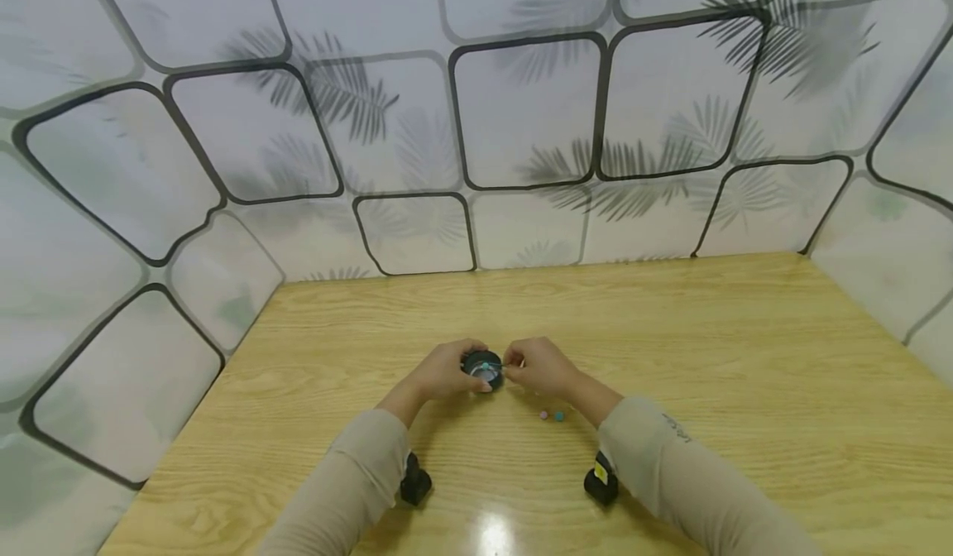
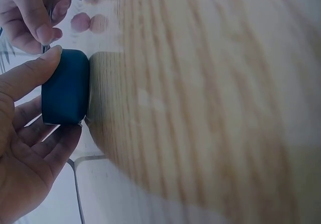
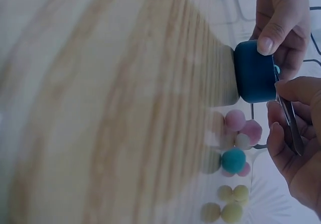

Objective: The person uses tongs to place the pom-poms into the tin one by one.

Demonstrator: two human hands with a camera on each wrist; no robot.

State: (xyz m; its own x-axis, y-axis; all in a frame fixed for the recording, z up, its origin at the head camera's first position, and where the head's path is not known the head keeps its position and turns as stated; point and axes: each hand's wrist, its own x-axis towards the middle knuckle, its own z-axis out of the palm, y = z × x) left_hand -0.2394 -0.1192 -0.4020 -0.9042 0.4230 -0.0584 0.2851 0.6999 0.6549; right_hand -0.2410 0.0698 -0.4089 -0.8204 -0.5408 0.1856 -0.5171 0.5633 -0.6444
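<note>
My left hand (image 1: pixel 445 370) grips a dark blue round container (image 3: pixel 253 72) from its left side, thumb at the near rim and fingers round the far side. The container stands on the table with its opening up. My right hand (image 1: pixel 542 366) pinches metal tweezers (image 3: pixel 292 128) close to the container's right side. The tweezers' tips reach over the rim. A small teal ball (image 1: pixel 486 366) shows at their tips, over the opening; in the right wrist view it peeks out just past the rim.
Several small balls lie on the table near my right forearm: a teal ball (image 3: pixel 233 160), a pink ball (image 3: pixel 234 120) and a yellow ball (image 3: pixel 231 212) among them. Black wrist devices hang under both sleeves. A patterned curtain (image 1: pixel 529 117) encloses the wooden table (image 1: pixel 670 316).
</note>
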